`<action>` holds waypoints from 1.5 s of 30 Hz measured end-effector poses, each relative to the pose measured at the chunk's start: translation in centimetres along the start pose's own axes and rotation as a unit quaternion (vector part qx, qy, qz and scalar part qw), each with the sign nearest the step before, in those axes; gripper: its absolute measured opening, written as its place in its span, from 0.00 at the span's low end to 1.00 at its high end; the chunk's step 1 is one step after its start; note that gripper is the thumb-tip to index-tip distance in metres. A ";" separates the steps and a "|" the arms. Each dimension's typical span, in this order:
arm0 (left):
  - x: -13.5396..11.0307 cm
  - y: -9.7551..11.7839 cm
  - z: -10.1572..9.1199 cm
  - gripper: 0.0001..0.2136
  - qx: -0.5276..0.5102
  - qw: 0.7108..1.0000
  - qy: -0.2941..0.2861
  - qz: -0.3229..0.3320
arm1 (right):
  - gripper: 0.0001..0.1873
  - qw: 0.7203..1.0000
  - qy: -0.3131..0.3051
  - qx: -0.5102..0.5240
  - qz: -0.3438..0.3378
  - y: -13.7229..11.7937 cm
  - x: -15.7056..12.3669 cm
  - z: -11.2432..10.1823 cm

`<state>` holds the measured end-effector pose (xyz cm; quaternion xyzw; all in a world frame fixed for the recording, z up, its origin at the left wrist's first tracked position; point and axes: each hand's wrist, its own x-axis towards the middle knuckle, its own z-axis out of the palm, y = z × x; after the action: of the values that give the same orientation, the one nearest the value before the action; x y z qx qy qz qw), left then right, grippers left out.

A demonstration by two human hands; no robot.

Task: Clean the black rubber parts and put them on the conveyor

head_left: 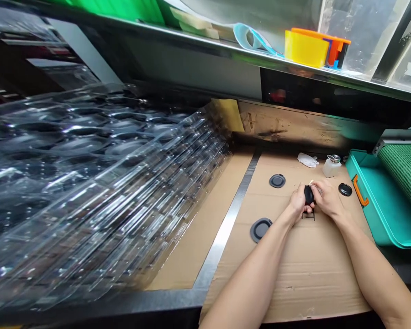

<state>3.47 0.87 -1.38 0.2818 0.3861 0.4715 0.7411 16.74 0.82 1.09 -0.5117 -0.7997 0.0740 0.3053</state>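
Note:
Over the cardboard sheet, my left hand [297, 200] has its fingers wrapped round a small black round part [308, 195]. My right hand [324, 196] meets it from the other side, fingers closed together near the part's upper edge. A small white tip shows at the right fingertips; what it belongs to is too small to tell. Two dark grey flat round pieces with raised rims lie to the left, one farther back [277, 181] and one nearer [260, 230], partly behind my left forearm. A glossy black round piece [345, 189] lies right of my hands.
Stacked clear plastic trays [99, 192] fill the left side. Behind my hands are a white crumpled cloth [307, 160] and a small bottle with a metal top [332, 166]. A teal bin [373, 205] and a green conveyor belt [406, 169] stand at right. A shelf edge [205, 48] crosses above.

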 end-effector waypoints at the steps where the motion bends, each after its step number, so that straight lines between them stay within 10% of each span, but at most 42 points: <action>1: 0.1 -0.1 0.0 0.22 0.006 1.000 -0.001 0.003 | 0.13 1.000 -0.009 -0.012 0.001 0.2 -0.1 0.1; 17: -0.5 -0.8 -0.1 0.29 0.230 0.970 0.049 0.060 | 0.11 0.978 -0.066 -0.200 -0.016 -0.4 -0.4 -0.2; 45: -0.2 -1.8 -0.5 0.30 0.290 0.952 0.043 0.089 | 0.09 0.984 -0.078 -0.160 0.014 -0.7 -0.3 -0.7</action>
<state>3.89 -0.05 -2.98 0.4972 0.5112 0.4152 0.5649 16.70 0.08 1.82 -0.5582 -0.8150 -0.0113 0.1553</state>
